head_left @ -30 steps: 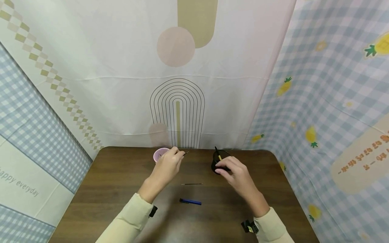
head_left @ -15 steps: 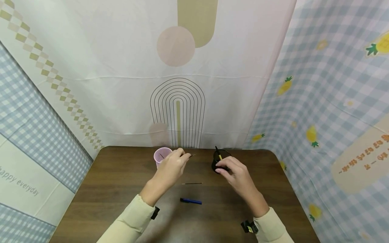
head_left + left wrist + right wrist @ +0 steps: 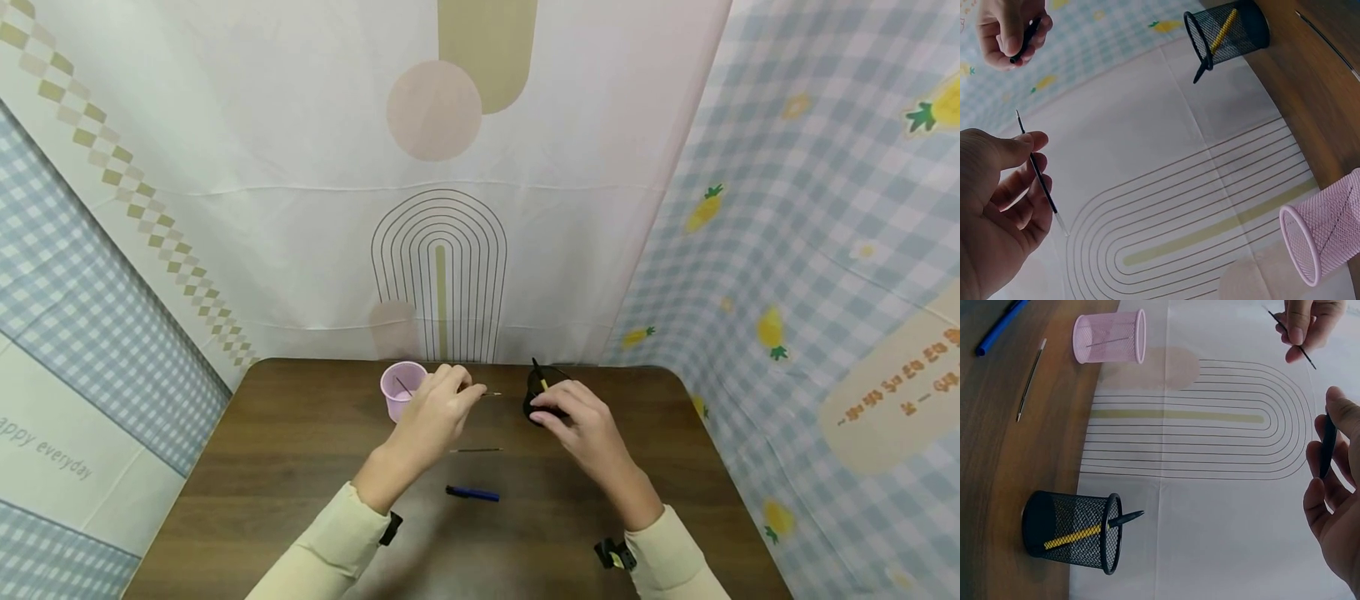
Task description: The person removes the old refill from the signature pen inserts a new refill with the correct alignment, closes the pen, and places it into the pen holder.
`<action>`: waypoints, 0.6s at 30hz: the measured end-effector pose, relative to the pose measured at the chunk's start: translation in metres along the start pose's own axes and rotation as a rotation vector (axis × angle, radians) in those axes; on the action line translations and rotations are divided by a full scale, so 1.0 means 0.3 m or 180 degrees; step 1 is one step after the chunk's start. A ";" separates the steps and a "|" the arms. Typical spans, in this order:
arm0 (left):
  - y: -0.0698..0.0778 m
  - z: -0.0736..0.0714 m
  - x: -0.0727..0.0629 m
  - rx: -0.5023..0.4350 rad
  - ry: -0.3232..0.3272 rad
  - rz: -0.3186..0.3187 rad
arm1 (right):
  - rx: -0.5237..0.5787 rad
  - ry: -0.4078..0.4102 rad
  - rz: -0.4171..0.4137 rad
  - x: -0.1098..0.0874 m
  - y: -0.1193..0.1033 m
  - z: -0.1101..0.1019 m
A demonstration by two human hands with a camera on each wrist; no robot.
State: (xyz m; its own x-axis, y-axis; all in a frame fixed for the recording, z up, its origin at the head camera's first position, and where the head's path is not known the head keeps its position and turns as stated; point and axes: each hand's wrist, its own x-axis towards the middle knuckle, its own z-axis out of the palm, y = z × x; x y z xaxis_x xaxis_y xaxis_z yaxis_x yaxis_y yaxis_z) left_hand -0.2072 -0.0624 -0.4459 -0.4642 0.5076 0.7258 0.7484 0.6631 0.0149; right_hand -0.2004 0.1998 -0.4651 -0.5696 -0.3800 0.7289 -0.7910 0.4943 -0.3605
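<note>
My left hand (image 3: 435, 408) pinches a thin pen refill (image 3: 1043, 181), dark with a clear end, between thumb and fingers. My right hand (image 3: 581, 421) grips a short black pen barrel (image 3: 1328, 447); in the head view the hand hides most of it. Both hands are raised above the table, apart from each other. Behind my right hand stands a black mesh pen cup (image 3: 1079, 531) with a yellow and black pen (image 3: 1079, 536) in it. Beside my left hand is a pink mesh pen cup (image 3: 396, 404) with a thin refill (image 3: 404, 387) leaning inside.
On the brown wooden table (image 3: 262, 467) lie another refill (image 3: 477, 450) and, nearer me, a blue pen (image 3: 472, 493). Patterned cloth (image 3: 322, 250) hangs along the table's far edge, and checked cloth (image 3: 787, 250) hangs at the right.
My left hand has moved right with the refill, toward my right hand, uncovering more of the pink cup. The right hand has stayed almost still with the black barrel.
</note>
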 end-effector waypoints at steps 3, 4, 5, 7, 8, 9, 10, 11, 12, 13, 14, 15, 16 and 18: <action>0.014 -0.004 0.005 0.0018 -0.0023 0.0016 | -0.0009 -0.0005 -0.0015 0.003 -0.001 -0.001; 0.018 -0.005 0.006 0.0031 -0.0031 0.0028 | -0.0007 -0.0004 -0.0016 0.005 -0.001 0.000; 0.021 -0.005 0.006 0.0048 -0.0041 0.0039 | -0.0001 0.0002 -0.0026 0.006 0.000 0.000; 0.027 -0.006 0.007 0.0087 -0.0070 0.0060 | -0.0011 0.0006 -0.0042 0.007 0.000 0.002; 0.030 -0.005 0.007 0.0106 -0.0077 0.0075 | -0.0018 0.0005 -0.0049 0.008 0.000 0.002; 0.033 -0.005 0.008 0.0119 -0.0082 0.0087 | -0.0024 0.0005 -0.0061 0.009 0.000 0.003; 0.036 -0.005 0.009 0.0127 -0.0080 0.0097 | -0.0032 0.0005 -0.0075 0.010 0.000 0.003; 0.039 -0.004 0.009 0.0124 -0.0073 0.0107 | -0.0038 0.0001 -0.0093 0.011 0.000 0.003; 0.041 -0.003 0.009 0.0118 -0.0063 0.0120 | -0.0051 -0.0007 -0.0102 0.012 -0.001 0.003; 0.044 -0.003 0.009 0.0108 -0.0060 0.0124 | -0.0059 -0.0012 -0.0119 0.013 -0.002 0.003; 0.046 -0.001 0.008 0.0088 -0.0060 0.0124 | -0.0071 -0.0016 -0.0134 0.014 -0.003 0.004; 0.048 0.000 0.007 0.0063 -0.0068 0.0115 | -0.0084 -0.0025 -0.0141 0.015 -0.004 0.004; 0.049 0.001 0.006 0.0033 -0.0079 0.0103 | -0.0099 -0.0036 -0.0147 0.016 -0.005 0.004; 0.052 0.004 0.004 -0.0015 -0.0111 0.0077 | -0.0128 -0.0047 -0.0162 0.017 -0.005 0.005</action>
State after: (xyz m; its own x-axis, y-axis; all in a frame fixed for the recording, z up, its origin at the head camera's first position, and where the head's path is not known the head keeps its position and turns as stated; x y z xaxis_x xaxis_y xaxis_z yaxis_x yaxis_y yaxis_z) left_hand -0.1968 -0.0506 -0.4457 -0.4622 0.5424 0.7015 0.7618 0.6479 0.0009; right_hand -0.2023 0.1957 -0.4617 -0.5322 -0.4167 0.7370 -0.8097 0.5048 -0.2993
